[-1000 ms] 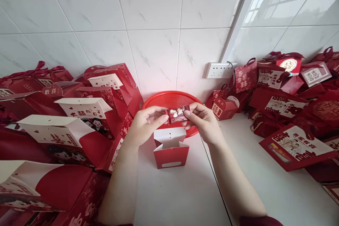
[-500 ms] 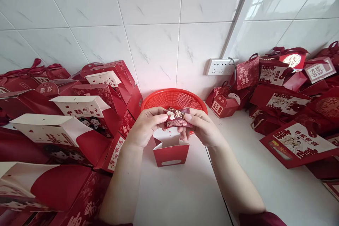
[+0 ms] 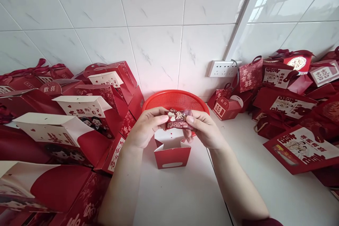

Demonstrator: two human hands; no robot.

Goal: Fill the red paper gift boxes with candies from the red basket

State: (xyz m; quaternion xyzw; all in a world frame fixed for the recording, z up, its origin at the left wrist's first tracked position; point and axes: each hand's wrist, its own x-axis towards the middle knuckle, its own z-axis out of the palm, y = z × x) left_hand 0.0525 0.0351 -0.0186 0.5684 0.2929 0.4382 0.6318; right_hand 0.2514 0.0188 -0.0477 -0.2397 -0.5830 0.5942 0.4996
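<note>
Between my two hands is a small dark-red wrapped candy packet with pale lettering. My left hand pinches its left end between thumb and fingers. At the right end, the thumb and fingers of my right hand are closed on it. Just below the packet stands a small red gift box, its top open and its white inner flap showing; the box's contents cannot be made out. Behind my hands is a red plastic basket with a mesh wall, partly hidden by them.
Open red-and-white gift boxes crowd the left side. Closed red gift boxes are piled on the right, with a small handled box near the basket. A power strip is on the tiled wall. The white tabletop lies in front.
My right thumb has shifted a little on the packet, showing more of its lettering. The view has moved slightly. Both hands keep their hold.
</note>
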